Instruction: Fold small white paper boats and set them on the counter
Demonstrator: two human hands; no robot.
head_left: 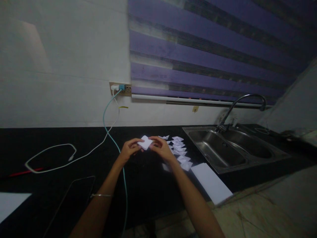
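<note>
A small folded piece of white paper (145,142) is held up over the black counter, pinched at its two sides. My left hand (129,149) has its thumb and fingers closed on the left corner. On the opposite side, my right hand (162,147) grips the right edge. Close beyond my right hand lie several folded white paper pieces (178,145) in overlapping rows, partly hidden by that hand and forearm. A stack of white paper (211,183) rests right of my right forearm, near the counter's front edge.
A steel double sink (219,158) with a curved faucet (232,107) is set into the counter (81,135) at right. Teal (125,185) and white cables (91,152) run from a wall outlet (127,90). A dark phone-like slab (71,201) and a white sheet (11,203) lie at left.
</note>
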